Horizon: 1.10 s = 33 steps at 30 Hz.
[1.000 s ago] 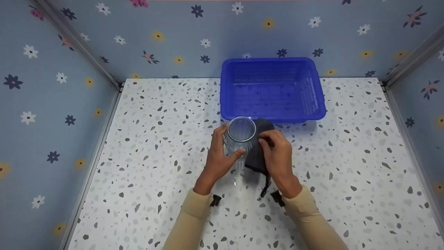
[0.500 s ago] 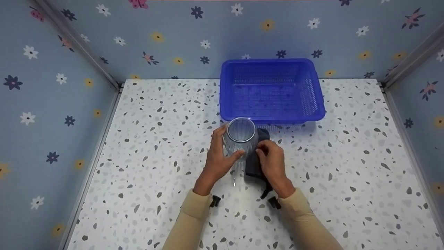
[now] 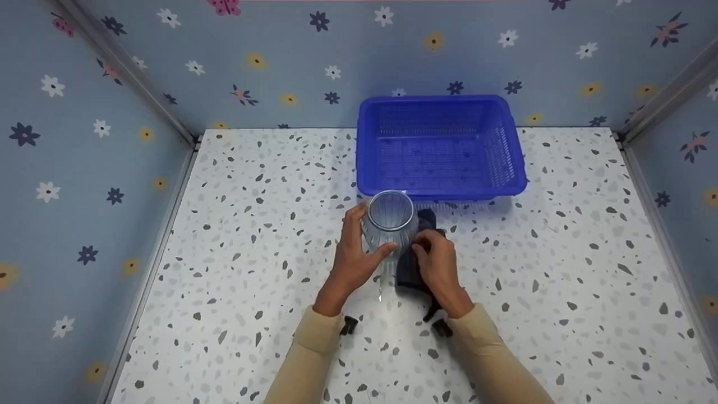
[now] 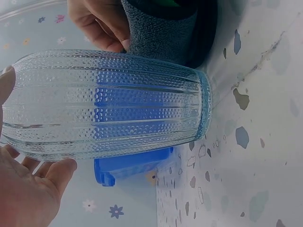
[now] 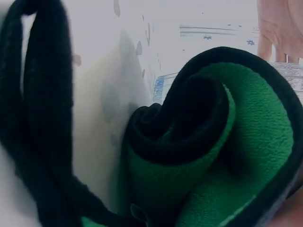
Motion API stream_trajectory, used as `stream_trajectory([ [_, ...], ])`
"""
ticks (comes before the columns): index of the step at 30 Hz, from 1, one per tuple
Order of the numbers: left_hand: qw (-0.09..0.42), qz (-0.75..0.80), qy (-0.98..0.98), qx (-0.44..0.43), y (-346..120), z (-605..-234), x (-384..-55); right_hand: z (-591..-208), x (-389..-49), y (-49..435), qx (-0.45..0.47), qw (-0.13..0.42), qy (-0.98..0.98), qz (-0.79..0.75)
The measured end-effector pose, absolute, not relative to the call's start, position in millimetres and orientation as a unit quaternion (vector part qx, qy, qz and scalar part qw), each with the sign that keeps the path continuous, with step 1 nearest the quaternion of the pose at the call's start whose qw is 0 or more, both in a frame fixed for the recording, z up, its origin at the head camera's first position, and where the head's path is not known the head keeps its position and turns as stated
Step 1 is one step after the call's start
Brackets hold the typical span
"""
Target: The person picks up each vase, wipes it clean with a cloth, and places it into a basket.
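A clear ribbed glass vase [image 3: 391, 235] stands upright in front of the basket, its dimpled wall [image 4: 118, 104] plain in the left wrist view. My left hand [image 3: 353, 252] grips it, thumb on the near side and fingers round the left. On the vase's right side, my right hand [image 3: 440, 261] pinches a rolled, folded cloth [image 3: 408, 272], dark grey outside. The right wrist view shows the cloth's green inner face [image 5: 265, 127], its black border and a black hanging loop [image 5: 47, 94]. The cloth lies against the vase's wall; the right fingertips are partly hidden.
Behind the vase is a blue plastic basket [image 3: 443, 193] with slotted walls, set near the back wall. Flower-patterned panels [image 3: 185, 33] enclose the speckled white tabletop [image 3: 252, 235] at the back and both sides. Small black clips [image 3: 349, 325] sit by the wrists.
My right hand has slid toward me and slightly left along the vase's side with the cloth, which now looks narrower. The left hand and the vase have stayed put.
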<state>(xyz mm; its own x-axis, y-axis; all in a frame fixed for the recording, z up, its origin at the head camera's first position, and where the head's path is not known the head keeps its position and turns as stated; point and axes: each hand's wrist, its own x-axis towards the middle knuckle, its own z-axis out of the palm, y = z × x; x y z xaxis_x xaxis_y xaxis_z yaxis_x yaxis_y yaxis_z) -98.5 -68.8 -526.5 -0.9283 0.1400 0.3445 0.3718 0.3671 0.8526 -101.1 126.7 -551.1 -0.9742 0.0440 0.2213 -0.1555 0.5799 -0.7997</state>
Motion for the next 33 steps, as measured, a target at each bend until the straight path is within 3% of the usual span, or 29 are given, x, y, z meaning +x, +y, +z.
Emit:
stream_trajectory([
  [6,0.107,-0.539,-0.821,-0.152,-68,-526,-98,-532,-97,126,0.018,0.113,-0.866,0.487],
  [20,0.118,-0.54,-0.817,-0.163,-68,-529,-101,-477,-93,122,0.06,0.199,-0.854,0.476],
  [33,0.119,-0.536,-0.819,-0.165,-68,-527,-99,-478,-92,124,0.061,0.197,-0.866,0.456],
])
